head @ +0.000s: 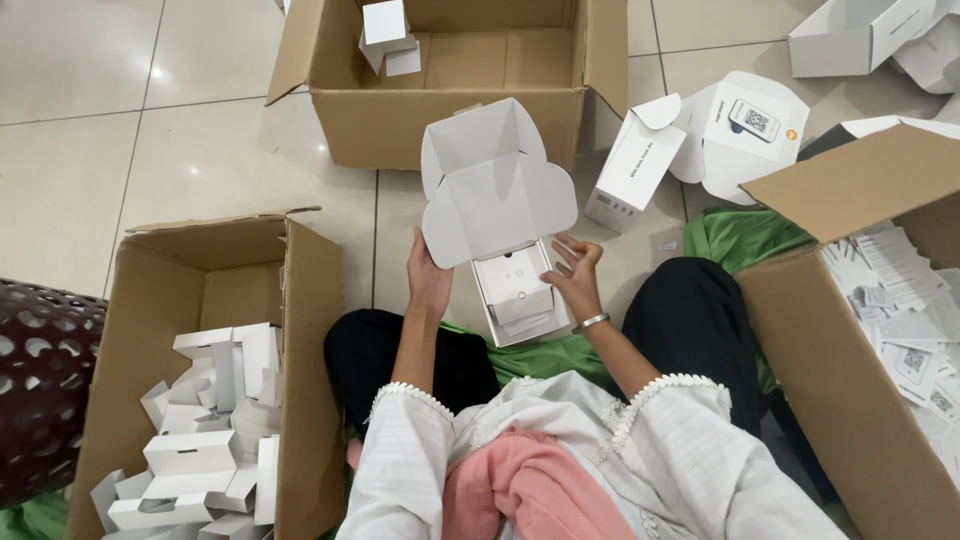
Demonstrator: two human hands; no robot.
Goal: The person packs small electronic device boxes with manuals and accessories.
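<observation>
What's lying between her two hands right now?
In the head view, a small open white cardboard box sits between the left hand and right hand, both touching it.

Left grip (428,282) perhaps behind box flap (495,205)
</observation>
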